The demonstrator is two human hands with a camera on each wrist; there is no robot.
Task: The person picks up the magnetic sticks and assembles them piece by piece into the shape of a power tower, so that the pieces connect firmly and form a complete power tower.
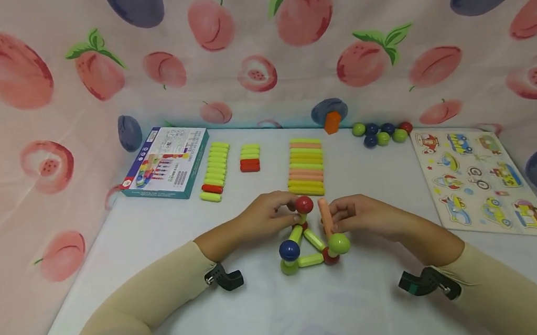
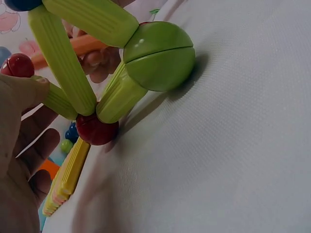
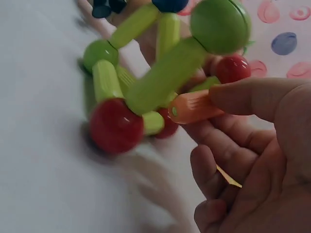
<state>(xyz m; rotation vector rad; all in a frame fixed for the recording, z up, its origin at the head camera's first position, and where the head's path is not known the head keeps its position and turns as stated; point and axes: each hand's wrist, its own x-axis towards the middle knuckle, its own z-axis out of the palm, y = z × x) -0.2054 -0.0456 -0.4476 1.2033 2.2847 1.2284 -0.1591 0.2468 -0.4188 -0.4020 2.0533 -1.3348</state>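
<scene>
A frame of light green magnetic rods [image 1: 310,260] and coloured balls stands on the white table. Its base is a triangle, with short uprights topped by a blue ball [image 1: 289,250], a green ball [image 1: 338,244] and a red ball [image 1: 304,204]. My left hand [image 1: 265,215] pinches the far upright just below its red ball, the thumb lying along the rod in the left wrist view. Between thumb and fingers, my right hand [image 1: 364,216] holds an orange rod [image 3: 194,107]. The orange rod's near end overlaps the frame in the right wrist view.
Behind the frame lie rows of short rods [image 1: 213,166], red and green rods [image 1: 250,158] and longer rods [image 1: 305,167]. A box [image 1: 166,162] sits back left. Loose balls [image 1: 383,138], an orange block [image 1: 333,122] and a picture board [image 1: 482,182] lie toward the back and right.
</scene>
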